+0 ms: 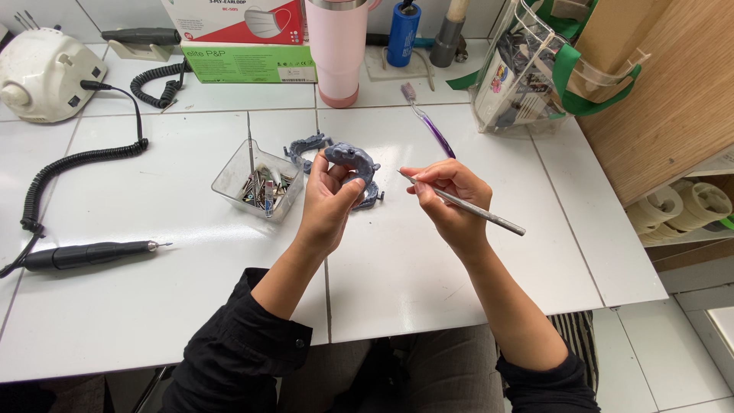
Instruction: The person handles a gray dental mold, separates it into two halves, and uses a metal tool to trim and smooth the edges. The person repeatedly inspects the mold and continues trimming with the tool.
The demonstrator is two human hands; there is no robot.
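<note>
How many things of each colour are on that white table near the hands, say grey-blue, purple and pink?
Grey-blue dental casts: 3, one in the left hand at, one on the table at, one behind the hand at
Purple toothbrush: 1
Pink tumbler: 1
Total: 5

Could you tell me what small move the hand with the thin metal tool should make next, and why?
Probably bring the tool's tip a little leftward onto the grey dental model. The right hand holds the thin metal tool pen-style, its tip pointing at the model but apart from it, while the left hand holds the model raised above the white table.
</note>
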